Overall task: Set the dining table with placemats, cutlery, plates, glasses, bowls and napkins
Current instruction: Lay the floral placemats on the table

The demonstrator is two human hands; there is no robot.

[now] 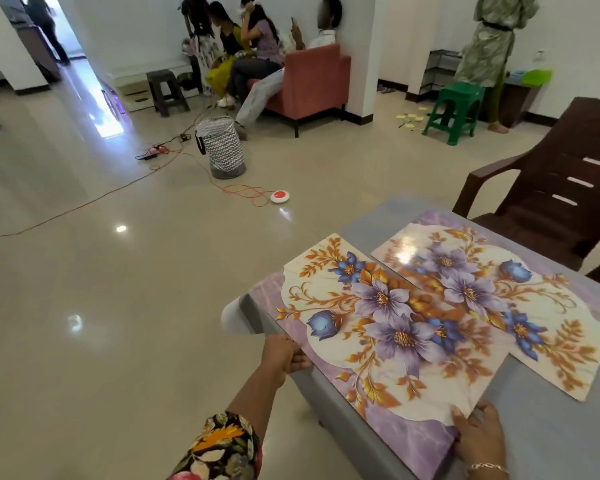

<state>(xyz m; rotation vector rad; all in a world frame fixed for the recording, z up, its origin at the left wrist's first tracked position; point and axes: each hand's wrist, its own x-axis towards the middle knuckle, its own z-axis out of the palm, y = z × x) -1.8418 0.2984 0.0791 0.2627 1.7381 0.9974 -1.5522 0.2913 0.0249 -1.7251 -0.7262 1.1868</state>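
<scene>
Near placemat (388, 341) sits on grey table (551, 427) btwn both hands, overhanging the table's left edge. L hand (284, 355) pinches its far side edge; R hand (478, 441) holds its near corner. 2nd placemat (499, 299) lies flat just beyond, edges meeting.

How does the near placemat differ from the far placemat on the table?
The left hand and the right hand grip the near placemat; nobody touches the far placemat. The near placemat lies at the table's edge and overlaps the far placemat, which lies nearer the chair. Both show the same floral print.
</scene>
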